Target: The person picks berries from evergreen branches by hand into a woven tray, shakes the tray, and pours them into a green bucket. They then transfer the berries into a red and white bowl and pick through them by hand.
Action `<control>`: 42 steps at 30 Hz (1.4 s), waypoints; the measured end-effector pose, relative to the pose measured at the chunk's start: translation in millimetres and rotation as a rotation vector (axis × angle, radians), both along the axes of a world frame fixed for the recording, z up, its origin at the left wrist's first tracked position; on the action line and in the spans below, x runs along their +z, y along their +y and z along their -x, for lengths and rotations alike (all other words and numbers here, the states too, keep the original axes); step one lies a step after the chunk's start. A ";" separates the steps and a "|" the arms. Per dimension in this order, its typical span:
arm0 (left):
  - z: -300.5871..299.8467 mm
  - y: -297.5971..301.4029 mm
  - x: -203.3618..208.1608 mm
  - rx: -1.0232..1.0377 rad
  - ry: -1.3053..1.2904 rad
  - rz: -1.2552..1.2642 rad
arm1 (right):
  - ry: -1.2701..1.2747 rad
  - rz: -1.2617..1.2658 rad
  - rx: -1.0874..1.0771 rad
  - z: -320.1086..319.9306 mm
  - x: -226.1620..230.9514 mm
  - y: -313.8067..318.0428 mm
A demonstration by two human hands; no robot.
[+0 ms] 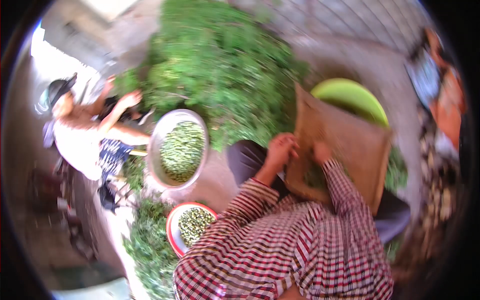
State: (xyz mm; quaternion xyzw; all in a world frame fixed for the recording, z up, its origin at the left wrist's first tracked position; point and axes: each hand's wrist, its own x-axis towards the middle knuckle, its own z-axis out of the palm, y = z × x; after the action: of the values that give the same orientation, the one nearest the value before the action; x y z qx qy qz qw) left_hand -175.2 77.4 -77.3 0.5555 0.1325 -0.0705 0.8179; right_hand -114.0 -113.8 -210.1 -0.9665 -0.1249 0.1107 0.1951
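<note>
A brown, roughly square board or shallow tray [352, 142] lies slanted across my lap, with some greenery [315, 176] near its close left part. At its left edge is my left hand [283, 149], fingers curled in; whatever they grip is too small to make out. My right hand [321, 151] rests on or just above the brown surface, its fingers blurred and partly hidden. Beyond my left hand spreads a large heap of feathery green cuttings [225, 65].
Left of me stands a metal basin [154, 167] of small green fruits or pods; nearer is a red-rimmed bowl [172, 235] of similar pieces. A lime-green tub [350, 90] sits behind the board. One person [80, 132] sits at left, another [445, 95] at far right. Firewood-like pieces [437, 185] lie at right.
</note>
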 end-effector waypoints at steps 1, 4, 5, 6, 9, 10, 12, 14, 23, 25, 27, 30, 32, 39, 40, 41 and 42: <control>0.7 2.0 -9.8 -0.001 -0.036 0.032 | 0.094 0.062 0.056 0.7 9.7 3.8; 1.1 -5.7 -18.4 -0.050 -0.023 0.168 | 0.119 -0.103 0.184 -0.7 -9.5 -18.1; 2.2 -4.2 -17.0 -0.055 -0.040 0.163 | 0.086 -0.120 0.209 2.9 -3.8 -14.7; 3.3 -1.9 -16.8 -0.053 -0.081 0.134 | 0.058 -0.138 0.230 5.3 2.6 -9.8; 11.2 4.2 -14.5 -0.028 -0.136 0.105 | 0.073 -0.118 0.226 16.6 13.0 1.8; 10.4 4.0 -13.1 -0.033 -0.132 0.108 | -0.003 -0.073 0.230 18.3 9.0 3.4; 12.2 1.5 -9.3 -0.023 -0.123 0.121 | -0.023 -0.267 0.194 19.5 2.7 -4.4; 14.8 -1.3 -3.8 -0.033 -0.114 0.123 | -0.047 -0.474 0.140 17.8 5.5 -18.0; 7.1 -10.5 25.9 -0.058 -0.116 0.078 | 0.117 -0.848 -0.295 47.1 188.9 -80.6; 6.2 -12.9 32.7 -0.074 -0.137 0.085 | 0.146 -1.077 -0.563 58.0 216.8 -106.0; 0.7 -18.4 31.0 -0.129 -0.174 0.082 | -0.124 -1.265 -0.572 75.2 215.4 -160.5; 2.3 -19.1 30.7 -0.140 -0.186 0.044 | -0.387 -1.028 -0.762 115.7 216.6 -249.7; 2.1 -29.6 32.8 -0.179 -0.184 0.041 | -0.524 -0.269 -0.887 154.1 212.9 -317.9; 13.4 -44.0 31.7 -0.280 -0.164 -0.023 | -0.403 0.069 -0.711 142.5 222.2 -257.6; 13.3 -46.2 30.8 -0.319 -0.167 -0.031 | -0.343 0.032 -0.632 131.0 218.2 -230.0; 14.0 -50.6 29.9 -0.321 -0.167 -0.033 | -0.309 0.074 -0.499 119.7 196.4 -220.7; 14.1 -54.7 28.4 -0.379 -0.167 -0.037 | -0.114 0.042 -0.527 110.6 189.0 -197.6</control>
State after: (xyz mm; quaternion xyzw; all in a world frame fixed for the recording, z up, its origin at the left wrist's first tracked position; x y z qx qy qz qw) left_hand -189.3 22.7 -48.9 0.5894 -0.0413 -0.1745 0.7877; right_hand -224.7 -311.4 -21.1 -0.9742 0.1224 0.0042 0.1895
